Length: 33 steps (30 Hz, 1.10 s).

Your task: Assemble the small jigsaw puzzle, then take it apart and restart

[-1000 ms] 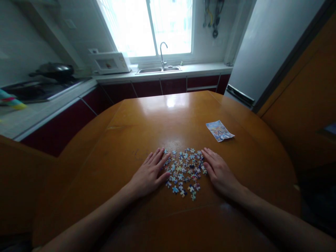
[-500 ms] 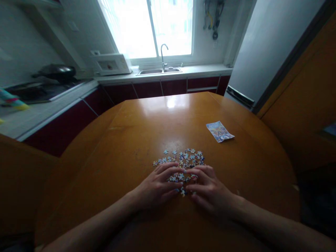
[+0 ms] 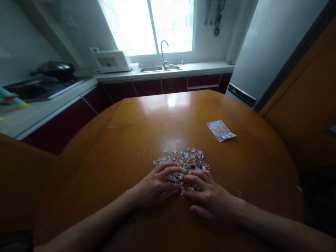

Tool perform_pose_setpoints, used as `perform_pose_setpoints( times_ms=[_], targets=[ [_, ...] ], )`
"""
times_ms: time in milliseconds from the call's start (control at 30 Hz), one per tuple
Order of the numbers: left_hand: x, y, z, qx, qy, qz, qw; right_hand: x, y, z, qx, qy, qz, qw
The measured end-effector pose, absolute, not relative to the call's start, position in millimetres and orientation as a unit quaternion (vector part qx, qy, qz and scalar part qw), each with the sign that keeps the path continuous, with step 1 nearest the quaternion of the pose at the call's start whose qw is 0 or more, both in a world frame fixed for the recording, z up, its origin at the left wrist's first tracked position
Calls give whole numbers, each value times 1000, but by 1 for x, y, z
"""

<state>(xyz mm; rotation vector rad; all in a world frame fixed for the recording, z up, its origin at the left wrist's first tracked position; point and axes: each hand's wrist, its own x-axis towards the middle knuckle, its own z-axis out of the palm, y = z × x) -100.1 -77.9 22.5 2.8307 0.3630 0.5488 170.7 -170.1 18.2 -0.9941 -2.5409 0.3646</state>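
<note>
A loose spread of small jigsaw puzzle pieces (image 3: 187, 159) lies near the front of the wooden table, mostly light blue and white with some dark ones. My left hand (image 3: 160, 182) rests at the left side of the spread, fingers apart and reaching over the pieces. On the right side my right hand (image 3: 206, 192) lies with its fingers spread, the tips touching pieces near the middle. Some pieces show between the two hands; others are hidden under the fingers. Farther back to the right is a printed picture sheet (image 3: 221, 130), slightly curled.
The rounded wooden table (image 3: 126, 129) fills the foreground. Beyond it run a counter with a sink (image 3: 151, 69), a microwave (image 3: 111, 61) and a pan (image 3: 56, 68) on the stove. A refrigerator (image 3: 267, 49) stands at the right.
My right hand has shifted slightly down and toward me, uncovering a few pieces at the right edge of the spread. My left hand is almost where it was.
</note>
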Motion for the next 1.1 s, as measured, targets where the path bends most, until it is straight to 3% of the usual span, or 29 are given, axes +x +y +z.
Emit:
perform_pose_setpoints(
  times_ms=[233, 533, 700, 933, 1100],
  targets=[
    [-101, -78, 21, 967, 123, 186, 122, 170, -171, 21, -351, -900, 145, 213],
    [-101, -66, 16, 927, 236, 263, 127, 184, -149, 6, -524, -751, 149, 374],
    [-103, -59, 14, 899, 323, 270, 119, 189, -147, 9, -551, -745, 129, 353],
    [-101, -61, 12, 901, 312, 277, 121, 180, -160, 14, -385, -859, 136, 308],
    [-101, -61, 12, 900, 311, 279, 126, 179, -161, 13, -400, -864, 142, 270]
  ],
)
